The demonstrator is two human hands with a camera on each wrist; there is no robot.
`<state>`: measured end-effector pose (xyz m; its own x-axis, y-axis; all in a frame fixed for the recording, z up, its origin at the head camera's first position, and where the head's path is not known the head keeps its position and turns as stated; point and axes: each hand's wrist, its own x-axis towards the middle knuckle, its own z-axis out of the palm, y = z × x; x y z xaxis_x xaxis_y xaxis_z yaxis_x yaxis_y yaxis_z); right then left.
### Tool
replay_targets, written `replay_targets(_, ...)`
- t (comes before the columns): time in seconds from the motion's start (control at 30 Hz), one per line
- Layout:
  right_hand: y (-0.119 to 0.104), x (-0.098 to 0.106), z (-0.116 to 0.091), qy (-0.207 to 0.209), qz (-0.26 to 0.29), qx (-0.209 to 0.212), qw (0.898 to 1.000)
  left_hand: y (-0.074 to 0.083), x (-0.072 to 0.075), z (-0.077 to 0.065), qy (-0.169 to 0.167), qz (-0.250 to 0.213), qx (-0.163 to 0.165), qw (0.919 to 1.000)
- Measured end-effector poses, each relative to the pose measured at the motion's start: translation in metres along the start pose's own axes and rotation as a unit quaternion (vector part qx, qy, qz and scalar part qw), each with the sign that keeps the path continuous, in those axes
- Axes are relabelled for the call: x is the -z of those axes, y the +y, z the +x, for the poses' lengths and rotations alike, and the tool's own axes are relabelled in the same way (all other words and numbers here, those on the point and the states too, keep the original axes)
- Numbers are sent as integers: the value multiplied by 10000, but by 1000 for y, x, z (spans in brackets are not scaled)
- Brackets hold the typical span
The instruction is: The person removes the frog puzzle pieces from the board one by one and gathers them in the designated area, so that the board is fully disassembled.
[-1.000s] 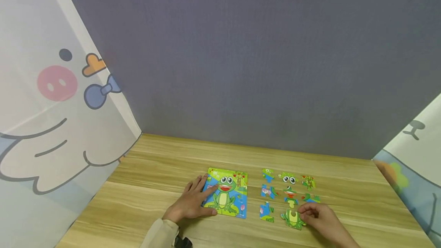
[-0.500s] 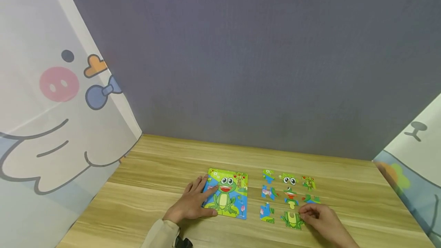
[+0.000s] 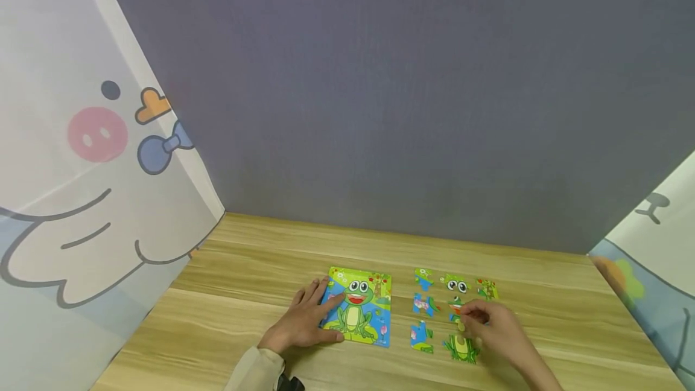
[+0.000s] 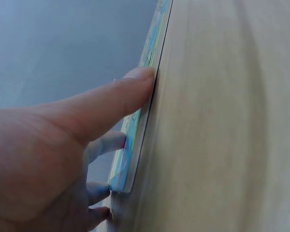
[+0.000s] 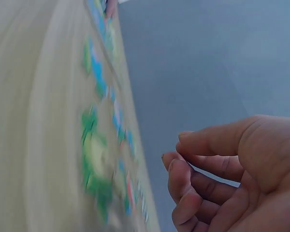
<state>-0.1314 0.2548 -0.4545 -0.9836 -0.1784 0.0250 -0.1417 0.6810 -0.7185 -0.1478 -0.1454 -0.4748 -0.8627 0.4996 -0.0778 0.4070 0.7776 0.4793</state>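
Note:
On the wooden tabletop lies a flat frog picture board [image 3: 365, 309]. My left hand [image 3: 304, 318] rests on its left side, fingers spread; in the left wrist view the thumb [image 4: 130, 87] touches the board's near edge. To the right lie loose jigsaw pieces in rough rows. My right hand [image 3: 496, 330] is over them, its fingers loosely curled near the centre frog-mouth piece [image 3: 455, 305] and above the frog-body piece [image 3: 460, 350]. The right wrist view shows nothing in the fingers [image 5: 179, 174]. My hand hides the middle-row piece on the right.
Left of the right hand lie blue pieces, such as the lower-left piece [image 3: 420, 338]. The frog-eyes piece [image 3: 456, 284] and the tree piece [image 3: 488, 289] are farther back. A grey wall [image 3: 380, 107] stands behind the table [image 3: 260, 258], with printed panels [image 3: 81, 228] at both sides.
My right hand turned the frog-body piece slightly straighter, then left it and moved up and leftward over the centre piece. My left hand stays on the board.

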Motion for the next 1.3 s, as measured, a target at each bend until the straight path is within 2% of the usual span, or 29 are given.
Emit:
replay_targets(0.1,-16,-7,8,5,139,-149,9998,0,-1,0,25,10,10,10000)
replay_targets(0.2,-30,-13,15,65,209,-115,9997,0,-1,1,56,-16,26,10000)
replay_targets(0.33,-42,-24,26,45,209,476,9986,0,-2,0,76,-121,71,9999)
replay_targets(0.5,-53,-41,39,-393,356,835,9951,0,-3,1,111,-233,110,9996)
replay_targets(0.7,-61,-64,48,-663,465,1131,9903,3,-3,3,229,-228,89,9994)
replay_targets(0.93,-68,-85,53,-1029,752,1185,9847,14,-4,8,106,-276,-34,9996)
replay_targets(1.07,-73,-96,53,-1069,630,1244,9845,20,-5,12,66,-220,-32,9997)
replay_targets(1.3,-79,-106,49,-945,52,1139,9890,25,-8,19,-22,-3,-39,10000)
